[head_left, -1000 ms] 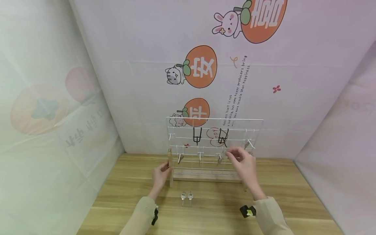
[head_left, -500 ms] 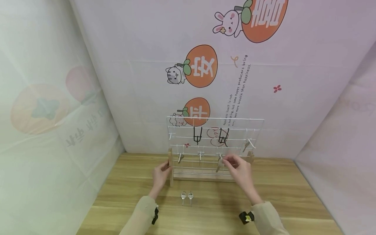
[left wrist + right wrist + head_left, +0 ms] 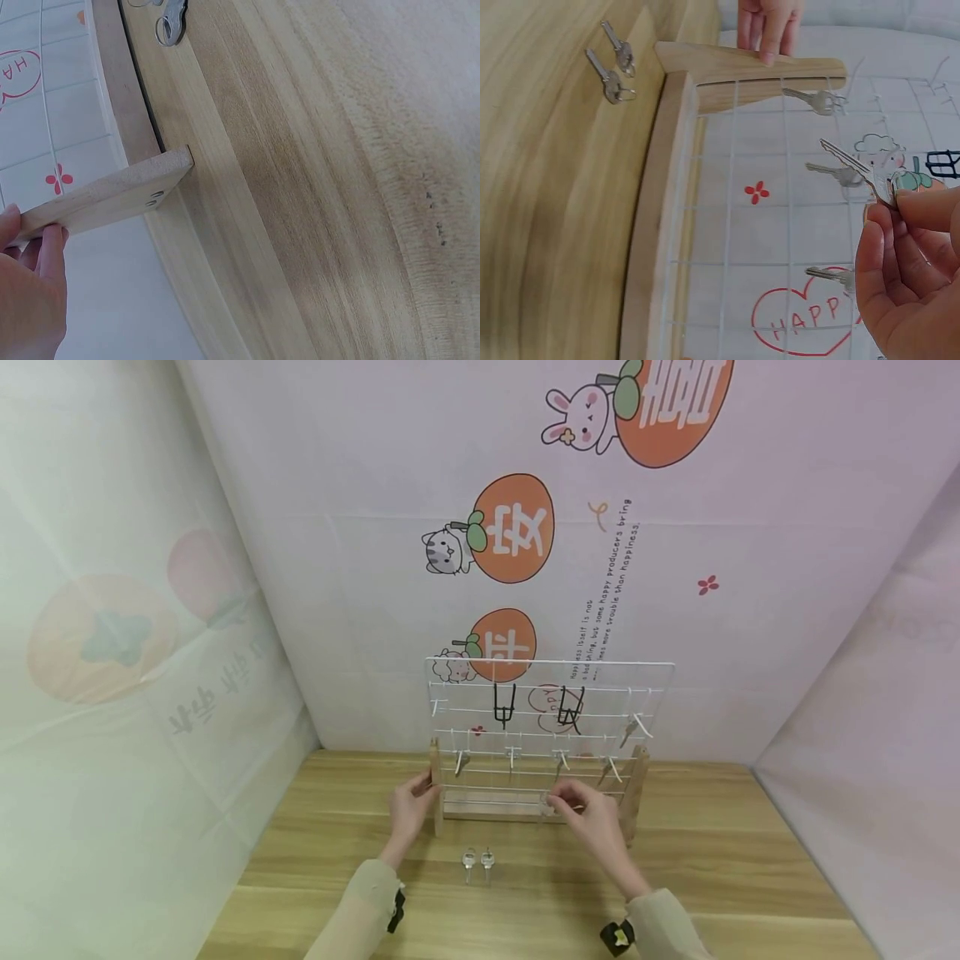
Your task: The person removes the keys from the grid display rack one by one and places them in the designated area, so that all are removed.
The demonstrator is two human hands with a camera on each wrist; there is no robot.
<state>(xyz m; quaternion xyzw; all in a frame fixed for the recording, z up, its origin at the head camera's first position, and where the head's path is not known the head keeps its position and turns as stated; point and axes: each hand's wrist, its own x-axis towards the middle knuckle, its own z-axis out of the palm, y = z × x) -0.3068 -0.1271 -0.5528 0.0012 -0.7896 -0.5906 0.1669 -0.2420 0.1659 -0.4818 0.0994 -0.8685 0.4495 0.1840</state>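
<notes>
My right hand (image 3: 588,818) pinches a silver key (image 3: 859,169) by its ring end between thumb and fingers, in front of the lower part of a white wire grid rack (image 3: 551,664). My left hand (image 3: 411,810) grips the rack's left wooden side post (image 3: 112,195), thumb on one face and fingers on the other. Keys hang from white hooks on the grid, among them one key (image 3: 461,764) at the left, another key (image 3: 561,766) above my right hand, and a key (image 3: 628,731) at the upper right. Two more keys (image 3: 468,860) (image 3: 622,54) lie on the table before the rack.
Two black wire hooks (image 3: 504,706) hang high on the grid. The rack's right wooden post (image 3: 637,785) and lower wooden bar (image 3: 656,217) stand on the wood-grain table (image 3: 337,893). Printed white cloth (image 3: 360,610) encloses the back and sides.
My right hand has moved down and to the left with the key, away from the hooks. The lower right hook with its key now shows. My left hand stays on the post.
</notes>
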